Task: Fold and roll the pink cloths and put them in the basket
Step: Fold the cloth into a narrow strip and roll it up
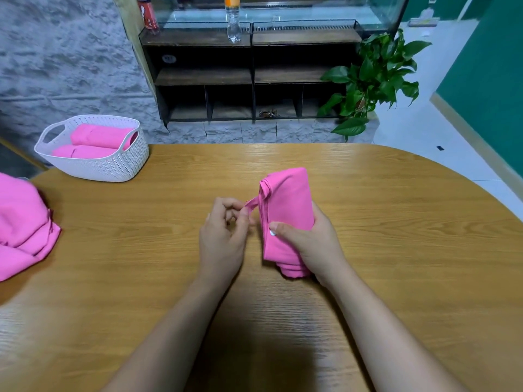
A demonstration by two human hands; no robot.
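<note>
**Pink roll in both hands over the wooden surface**

The right hand grips a rolled pink cloth, thumb across its front. Just beside it, the left hand pinches a thin pink loop at the roll's upper corner. Far forward-left of the left hand, a white perforated plastic basket holds two pink rolls (lying side by side). Well left of that hand, loose pink cloths are heaped at the edge of the rounded wood-grain surface. Beyond stand a dark shelf unit, a leafy green plant and a grey stone wall.
</note>
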